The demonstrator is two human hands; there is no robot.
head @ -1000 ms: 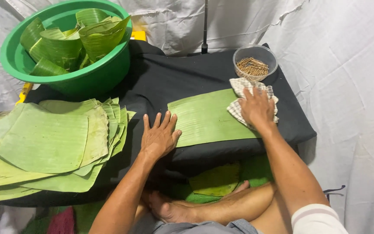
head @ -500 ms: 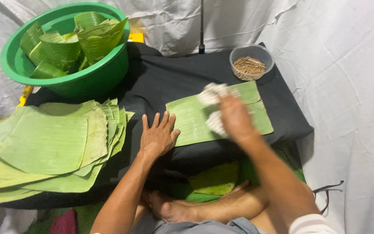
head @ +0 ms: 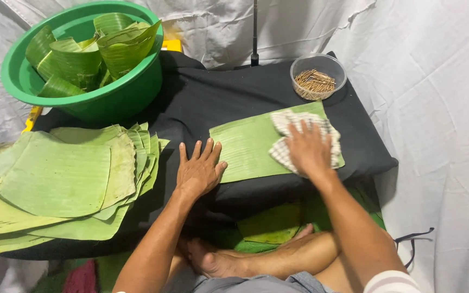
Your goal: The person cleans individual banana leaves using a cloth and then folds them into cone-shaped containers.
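Observation:
A cut banana leaf piece [head: 248, 144] lies flat on the black cloth-covered table [head: 202, 97]. My right hand [head: 308, 149] presses a checked cloth [head: 286, 122] flat onto the leaf's right half, fingers spread over it. My left hand [head: 199, 169] rests palm down, fingers apart, on the black cloth at the leaf's left edge, with its thumb touching the leaf.
A stack of several cut banana leaves [head: 61, 179] lies at the left. A green basin [head: 115, 95] with folded leaf pieces stands at the back left. A small clear bowl of wooden sticks [head: 317, 76] sits at the back right. My crossed legs [head: 267, 258] are below the table's edge.
My right hand has slid the checked cloth across the leaf, from its right end to the middle and back toward the right. The left hand has stayed in place.

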